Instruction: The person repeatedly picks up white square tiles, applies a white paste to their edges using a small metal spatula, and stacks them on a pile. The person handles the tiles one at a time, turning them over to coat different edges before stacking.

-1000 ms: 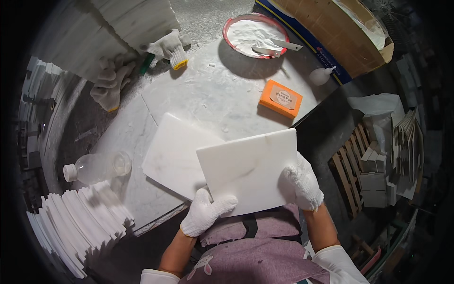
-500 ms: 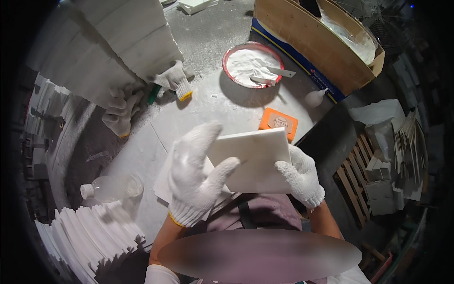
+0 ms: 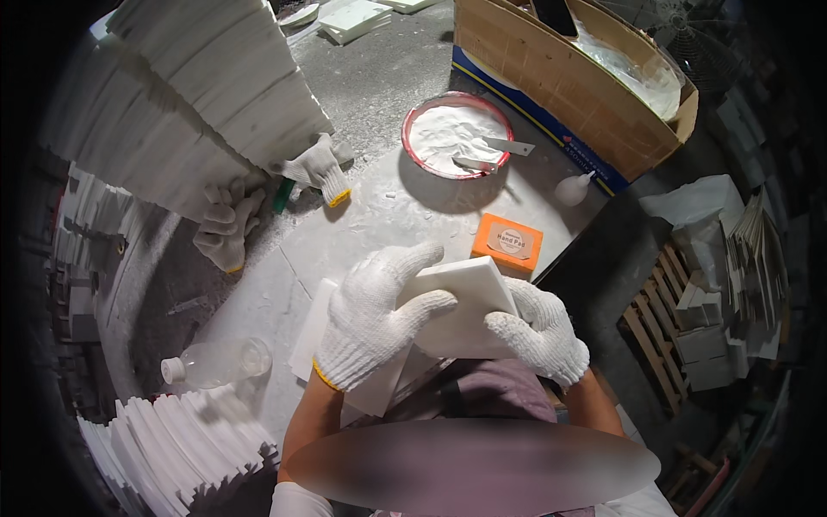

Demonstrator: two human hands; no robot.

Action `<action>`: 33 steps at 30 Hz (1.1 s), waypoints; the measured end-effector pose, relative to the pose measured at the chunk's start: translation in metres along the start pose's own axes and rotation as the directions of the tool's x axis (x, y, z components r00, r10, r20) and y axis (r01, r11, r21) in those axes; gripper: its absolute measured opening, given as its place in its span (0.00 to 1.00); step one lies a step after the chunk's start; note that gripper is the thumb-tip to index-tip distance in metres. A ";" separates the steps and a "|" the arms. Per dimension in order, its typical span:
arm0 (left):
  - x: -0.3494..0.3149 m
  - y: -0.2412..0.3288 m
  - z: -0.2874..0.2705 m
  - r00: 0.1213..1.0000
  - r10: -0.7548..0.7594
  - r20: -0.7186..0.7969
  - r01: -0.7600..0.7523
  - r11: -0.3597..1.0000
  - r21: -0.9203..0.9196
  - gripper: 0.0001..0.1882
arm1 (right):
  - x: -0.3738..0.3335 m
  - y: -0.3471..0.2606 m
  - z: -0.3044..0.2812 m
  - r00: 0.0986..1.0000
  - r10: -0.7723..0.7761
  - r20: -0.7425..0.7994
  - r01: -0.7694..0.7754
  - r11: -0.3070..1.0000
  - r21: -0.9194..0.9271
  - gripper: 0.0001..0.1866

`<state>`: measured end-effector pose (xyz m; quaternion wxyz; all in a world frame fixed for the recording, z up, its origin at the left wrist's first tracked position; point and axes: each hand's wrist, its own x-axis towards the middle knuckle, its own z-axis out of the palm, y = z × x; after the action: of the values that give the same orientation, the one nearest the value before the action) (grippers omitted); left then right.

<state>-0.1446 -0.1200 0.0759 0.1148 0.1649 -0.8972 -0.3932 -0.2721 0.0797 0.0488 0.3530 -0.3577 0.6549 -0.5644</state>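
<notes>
In front of my body, both gloved hands hold one flat white tile (image 3: pixel 472 308) tilted up at an angle. My left hand (image 3: pixel 372 312) is shut on its left side, thumb across the near face and fingers over the upper edge. My right hand (image 3: pixel 544 334) grips the right side, its thumb on the near face; its other fingers are partly hidden behind the tile. Under my left hand, more white tiles (image 3: pixel 379 393) lie at the table's near edge. An orange hand pad (image 3: pixel 506 243) rests just beyond the held tile.
A red-rimmed bowl (image 3: pixel 458 174) of white powder holds scrapers. Beside it are a squeeze bulb (image 3: pixel 572 188) and a cardboard box (image 3: pixel 568 86). To the left stand tall tile stacks (image 3: pixel 224 82), loose gloves (image 3: pixel 317 169), a clear bottle (image 3: pixel 217 362) and a tile row (image 3: pixel 181 439).
My left fingers have curled closer over the tile's upper edge. The tile has turned and tilted, showing its top edge more. My view has shifted slightly.
</notes>
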 end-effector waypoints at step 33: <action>-0.109 0.001 0.022 0.792 -0.609 0.053 0.248 0.240 -0.939 0.20 | -0.027 0.014 0.015 0.983 0.119 0.137 -0.171 0.861 0.478 0.27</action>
<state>-0.0522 -0.0623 0.0538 0.2170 0.3778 -0.4101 -0.8012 -0.2470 0.0970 0.0345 0.5064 -0.2355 0.4972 -0.6640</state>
